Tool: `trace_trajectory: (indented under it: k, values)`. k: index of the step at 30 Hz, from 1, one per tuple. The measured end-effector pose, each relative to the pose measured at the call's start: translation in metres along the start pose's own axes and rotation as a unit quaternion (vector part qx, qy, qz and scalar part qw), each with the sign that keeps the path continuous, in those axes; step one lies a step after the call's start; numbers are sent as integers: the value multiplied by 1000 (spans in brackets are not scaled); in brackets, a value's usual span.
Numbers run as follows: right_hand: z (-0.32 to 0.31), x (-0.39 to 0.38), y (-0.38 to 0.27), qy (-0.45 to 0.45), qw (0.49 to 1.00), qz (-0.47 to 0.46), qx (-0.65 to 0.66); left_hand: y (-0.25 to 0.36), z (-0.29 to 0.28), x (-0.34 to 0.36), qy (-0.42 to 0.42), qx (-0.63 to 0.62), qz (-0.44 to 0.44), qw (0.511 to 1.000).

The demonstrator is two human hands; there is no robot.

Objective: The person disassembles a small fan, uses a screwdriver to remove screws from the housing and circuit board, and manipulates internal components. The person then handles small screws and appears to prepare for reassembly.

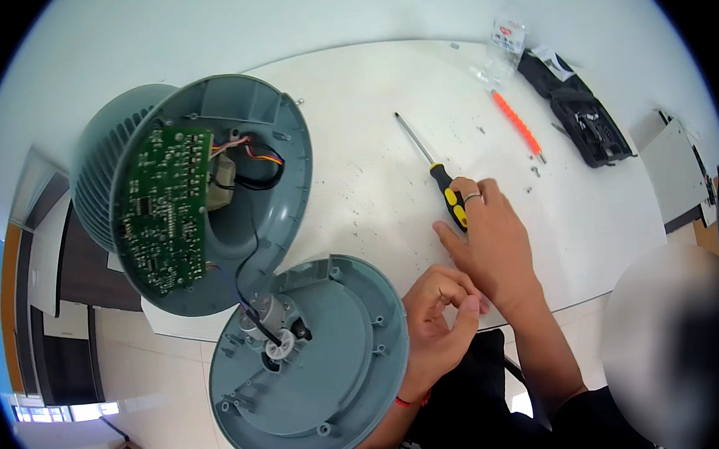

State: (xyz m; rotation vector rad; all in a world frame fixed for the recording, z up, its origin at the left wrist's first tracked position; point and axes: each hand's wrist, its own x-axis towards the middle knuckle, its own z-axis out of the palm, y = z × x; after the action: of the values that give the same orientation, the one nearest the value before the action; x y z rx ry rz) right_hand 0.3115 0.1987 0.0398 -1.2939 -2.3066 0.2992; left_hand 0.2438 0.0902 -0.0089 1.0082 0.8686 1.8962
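Note:
My right hand (496, 237) lies over the handle end of a screwdriver (444, 188) with a black and yellow grip, its shaft pointing away to the left. The index finger touches the handle; the thumb is spread apart from it. Closer to the table's front edge, my left hand (441, 314) is curled, thumb and fingertips together; anything between them is hidden. Beside it, a round grey-green plastic cover (319, 375) with a small motor leans out past the edge. Wires join it to an opened grey-green housing (291, 179), where a green circuit board (169, 207) shows.
An orange-red rod-shaped tool (518, 124) lies at the right of the white table (367, 84), near loose screws (535, 170). Further right are an opened black tool case (588, 124) and a clear plastic bag (501, 55). A blurred pale shape (671, 337) fills the lower right.

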Motion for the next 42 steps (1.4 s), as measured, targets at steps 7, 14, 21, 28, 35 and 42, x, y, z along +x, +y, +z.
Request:
trace_trajectory:
  k: [7, 14, 21, 28, 35, 42]
  values:
    - [1, 11, 10, 57, 994, 33, 90, -5, -1, 4, 35, -108, -48, 992]
    - [-35, -46, 96, 349, 775, 81, 521, -5, -5, 12, 109, -172, -49, 978]
    - [-49, -49, 113, 302, 678, 66, 667, 7, -3, 13, 83, -128, -98, 983]
    - [-36, -43, 106, 309, 688, 136, 643, 12, -4, 16, 25, -134, -143, 980]
    - [-36, -40, 102, 334, 675, 172, 636, 3, -5, 14, 46, -152, -84, 984]
    - [-37, -42, 105, 348, 637, 199, 658, 4, -7, 12, 40, -151, -96, 983]
